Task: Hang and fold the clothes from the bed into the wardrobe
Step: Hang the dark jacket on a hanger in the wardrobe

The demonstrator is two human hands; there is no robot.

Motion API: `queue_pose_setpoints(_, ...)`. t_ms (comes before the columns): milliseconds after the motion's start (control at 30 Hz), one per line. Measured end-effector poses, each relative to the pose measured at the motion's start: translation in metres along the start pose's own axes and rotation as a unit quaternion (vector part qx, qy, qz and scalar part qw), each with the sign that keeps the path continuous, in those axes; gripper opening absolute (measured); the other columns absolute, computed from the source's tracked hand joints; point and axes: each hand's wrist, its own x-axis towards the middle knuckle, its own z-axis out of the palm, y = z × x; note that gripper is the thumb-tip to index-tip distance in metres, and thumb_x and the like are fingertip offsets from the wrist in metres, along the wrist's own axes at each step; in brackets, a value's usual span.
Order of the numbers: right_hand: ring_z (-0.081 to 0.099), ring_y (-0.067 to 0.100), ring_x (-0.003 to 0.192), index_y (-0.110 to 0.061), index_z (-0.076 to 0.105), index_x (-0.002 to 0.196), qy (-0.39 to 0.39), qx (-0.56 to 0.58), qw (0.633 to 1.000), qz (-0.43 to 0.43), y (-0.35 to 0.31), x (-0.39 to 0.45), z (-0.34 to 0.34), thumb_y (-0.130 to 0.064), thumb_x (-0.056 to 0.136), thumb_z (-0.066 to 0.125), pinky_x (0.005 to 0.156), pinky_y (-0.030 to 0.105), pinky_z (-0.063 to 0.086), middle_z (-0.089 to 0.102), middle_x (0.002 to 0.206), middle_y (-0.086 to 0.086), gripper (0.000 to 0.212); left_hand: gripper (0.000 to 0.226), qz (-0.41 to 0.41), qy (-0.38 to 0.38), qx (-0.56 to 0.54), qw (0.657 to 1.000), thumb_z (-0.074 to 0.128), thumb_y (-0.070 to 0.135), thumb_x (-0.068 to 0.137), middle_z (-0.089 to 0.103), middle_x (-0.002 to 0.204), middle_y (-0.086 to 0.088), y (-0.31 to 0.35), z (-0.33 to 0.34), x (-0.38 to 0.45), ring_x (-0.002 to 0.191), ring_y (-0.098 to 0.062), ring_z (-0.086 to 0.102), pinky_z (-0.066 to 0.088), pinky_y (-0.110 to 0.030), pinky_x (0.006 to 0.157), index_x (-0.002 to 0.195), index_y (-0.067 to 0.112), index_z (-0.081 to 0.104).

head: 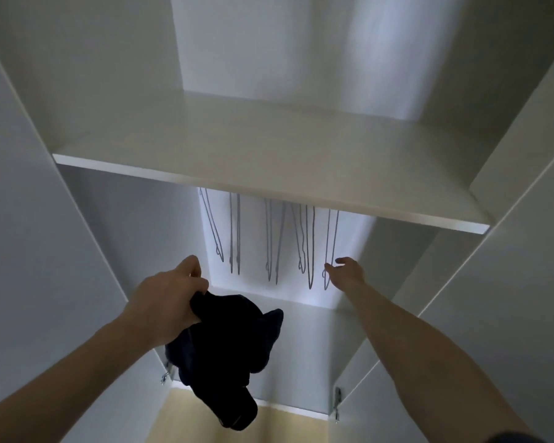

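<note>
Garment [227,356] in left hand [167,302]

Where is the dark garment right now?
Head view, lower centre: the dark garment hangs bunched from the left hand, below the wire hangers.

Your forearms are bare from wrist to elbow, and a dark sleeve [512,438] edge shows on your right arm.
</note>
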Motion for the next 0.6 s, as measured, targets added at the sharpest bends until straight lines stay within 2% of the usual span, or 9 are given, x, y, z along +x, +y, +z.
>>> queue_pose_setpoints(133,0.057,0.028,0.131,-0.009,0.059,0.139,0.002,-0.003,1.000,-0.001,-0.001,0.020,0.004,-0.028,0.102,0.063,0.107,0.030,0.042,0.058,0.145,0.012,0.042,0.029,-0.045,0.022,0.062,0.997,0.061,0.054,0.088,0.040,0.087,0.009,-0.004,0.001,0.007,0.062,-0.010,0.051,0.027,-0.025,0.050,0.077,0.028,0.055)
queue_pose_setpoints(200,0.062,0.029,0.122,-0.008,0.059,0.140,-0.004,0.006,1.000,0.005,0.001,0.026,0.008,-0.029,0.101,0.065,0.105,0.034,0.046,0.061,0.142,0.015,0.044,0.028,-0.060,0.031,0.061,0.996,0.061,0.050,0.089,0.041,0.085,0.008,-0.003,0.002,0.006,0.059,-0.010,0.048,0.022,-0.025,0.048,0.075,0.026,0.057)
queue_pose_setpoints(233,0.064,0.029,0.113,-0.007,0.059,0.140,-0.015,0.022,1.000,0.014,0.002,0.027,0.010,-0.029,0.100,0.067,0.100,0.037,0.050,0.065,0.135,0.018,0.046,0.027,-0.070,0.030,0.059,0.995,0.061,0.047,0.090,0.042,0.083,0.008,-0.003,0.004,0.004,0.059,-0.010,0.047,0.022,-0.024,0.048,0.074,0.025,0.058)
queue_pose_setpoints(300,0.067,0.031,0.096,-0.005,0.059,0.138,-0.033,0.069,0.996,0.035,0.005,0.030,0.015,-0.025,0.098,0.069,0.078,0.037,0.054,0.072,0.113,0.021,0.046,0.021,-0.101,0.024,0.052,0.993,0.060,0.041,0.088,0.048,0.078,0.009,0.000,0.008,0.001,0.064,-0.010,0.052,0.024,-0.024,0.050,0.075,0.025,0.060)
queue_pose_setpoints(333,0.066,0.030,0.088,-0.003,0.060,0.136,-0.037,0.091,0.994,0.041,0.006,0.032,0.017,-0.023,0.098,0.070,0.068,0.033,0.050,0.071,0.103,0.020,0.044,0.019,-0.119,0.018,0.050,0.991,0.059,0.039,0.087,0.052,0.076,0.009,0.000,0.010,-0.001,0.068,-0.010,0.056,0.027,-0.025,0.051,0.076,0.024,0.060)
queue_pose_setpoints(400,0.059,0.024,0.077,0.000,0.066,0.129,-0.031,0.127,0.991,0.041,0.005,0.037,0.019,-0.018,0.100,0.067,0.058,0.027,0.042,0.070,0.097,0.017,0.034,0.016,-0.150,-0.002,0.049,0.987,0.056,0.040,0.086,0.058,0.073,0.009,0.001,0.014,-0.006,0.071,-0.011,0.059,0.032,-0.026,0.055,0.080,0.026,0.063)
queue_pose_setpoints(500,0.058,0.022,0.075,-0.001,0.073,0.117,0.011,0.150,0.988,0.026,0.004,0.036,0.022,-0.017,0.104,0.057,0.068,0.031,0.046,0.075,0.099,0.014,0.026,0.017,-0.176,-0.030,0.036,0.983,0.052,0.040,0.088,0.060,0.073,0.010,-0.004,0.021,-0.017,0.071,-0.013,0.060,0.037,-0.028,0.058,0.082,0.030,0.065)
queue_pose_setpoints(567,0.061,0.026,0.076,0.000,0.075,0.111,0.055,0.172,0.983,0.018,0.005,0.029,0.022,-0.014,0.104,0.054,0.075,0.033,0.049,0.073,0.092,0.014,0.026,0.019,-0.183,-0.040,0.013,0.982,0.050,0.041,0.089,0.062,0.075,0.010,-0.008,0.026,-0.025,0.073,-0.014,0.062,0.039,-0.029,0.059,0.082,0.028,0.064)
queue_pose_setpoints(600,0.060,0.026,0.070,0.001,0.075,0.108,0.073,0.195,0.978,0.016,0.005,0.024,0.020,-0.012,0.104,0.054,0.072,0.033,0.049,0.071,0.088,0.015,0.025,0.020,-0.182,-0.042,0.002,0.982,0.049,0.041,0.090,0.063,0.077,0.010,-0.009,0.028,-0.029,0.075,-0.014,0.062,0.040,-0.030,0.060,0.084,0.028,0.063)
